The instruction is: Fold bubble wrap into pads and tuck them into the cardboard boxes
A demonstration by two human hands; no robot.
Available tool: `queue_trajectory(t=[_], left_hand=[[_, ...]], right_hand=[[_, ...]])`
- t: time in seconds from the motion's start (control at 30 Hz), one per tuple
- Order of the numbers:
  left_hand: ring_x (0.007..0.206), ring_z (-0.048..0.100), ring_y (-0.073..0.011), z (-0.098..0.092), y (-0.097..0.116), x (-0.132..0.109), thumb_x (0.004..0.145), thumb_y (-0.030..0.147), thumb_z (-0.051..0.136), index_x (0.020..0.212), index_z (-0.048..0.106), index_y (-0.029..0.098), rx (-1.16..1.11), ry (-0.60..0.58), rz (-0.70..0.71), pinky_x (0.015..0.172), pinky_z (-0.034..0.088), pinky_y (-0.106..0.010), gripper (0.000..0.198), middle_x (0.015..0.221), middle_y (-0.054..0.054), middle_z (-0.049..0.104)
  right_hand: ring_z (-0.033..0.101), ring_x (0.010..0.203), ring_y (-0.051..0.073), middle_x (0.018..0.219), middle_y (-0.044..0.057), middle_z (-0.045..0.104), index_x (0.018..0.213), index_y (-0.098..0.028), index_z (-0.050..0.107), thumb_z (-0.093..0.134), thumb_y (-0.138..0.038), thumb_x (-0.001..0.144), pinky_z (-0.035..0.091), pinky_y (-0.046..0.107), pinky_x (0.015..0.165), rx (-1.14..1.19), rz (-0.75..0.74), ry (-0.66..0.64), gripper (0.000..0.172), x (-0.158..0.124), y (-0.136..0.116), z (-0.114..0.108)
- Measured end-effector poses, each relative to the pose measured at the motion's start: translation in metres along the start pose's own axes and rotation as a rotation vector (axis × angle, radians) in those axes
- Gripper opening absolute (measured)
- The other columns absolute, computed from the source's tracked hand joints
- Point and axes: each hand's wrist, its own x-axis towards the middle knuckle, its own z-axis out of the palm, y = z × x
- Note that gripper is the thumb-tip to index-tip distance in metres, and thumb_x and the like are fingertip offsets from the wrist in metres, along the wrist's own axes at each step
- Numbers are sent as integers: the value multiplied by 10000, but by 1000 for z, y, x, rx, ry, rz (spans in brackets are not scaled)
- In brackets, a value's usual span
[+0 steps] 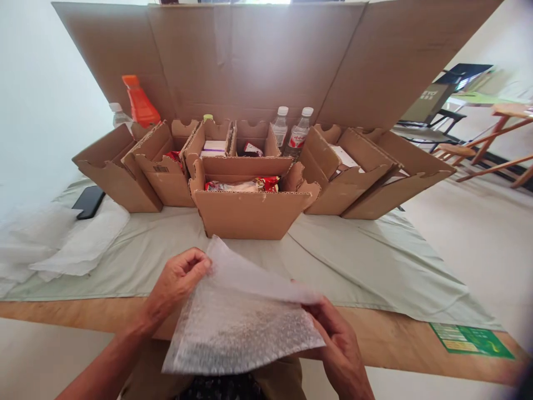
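A clear bubble wrap bag point(245, 328) hangs between my two hands over the front edge of the table. My left hand point(181, 280) pinches its upper left corner between thumb and fingers. At the other side my right hand point(333, 339) is closed on the bag's right end, with some fingers hidden behind or inside the plastic. The bag looks flat, and nothing shows in it. Just beyond it stands an open cardboard box point(250, 214) holding red and clear packets point(244, 185).
More open cardboard boxes point(116, 172) stand in a row behind. An orange bottle point(141, 103) and clear bottles point(297, 133) rise before a tall cardboard panel point(258, 55). Bubble wrap sheets point(83, 244) and a black phone point(89, 201) lie left. A green card point(472, 340) is at the right edge.
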Motion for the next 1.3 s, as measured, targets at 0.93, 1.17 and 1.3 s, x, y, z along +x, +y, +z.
queue_trajectory(t=[0.93, 1.17, 1.3], left_hand=[[1467, 393, -331, 20, -41, -16, 950, 280, 548, 1425, 542, 172, 680, -199, 347, 1171, 374, -568, 487, 1558, -159, 477], [1491, 360, -345, -3, -40, -26, 902, 223, 581, 1358, 614, 187, 543, -225, 365, 1172, 375, -602, 459, 1574, -152, 459], [1512, 322, -350, -20, -29, -54, 868, 271, 661, 1390, 591, 268, 532, -271, 374, 1171, 385, -602, 527, 1601, -98, 433]], right_hand=[[505, 1379, 333, 1484, 149, 565, 1377, -168, 609, 521, -238, 951, 469, 544, 1055, -1024, -598, -387, 441, 74, -13, 78], [574, 1318, 313, 1400, 130, 640, 1361, -214, 622, 495, -251, 948, 494, 508, 1013, -983, -583, -248, 434, 33, -6, 0], [506, 1395, 296, 1540, 99, 510, 1505, -247, 475, 538, -182, 868, 478, 475, 1062, -975, -616, -394, 643, -1, -20, -10]])
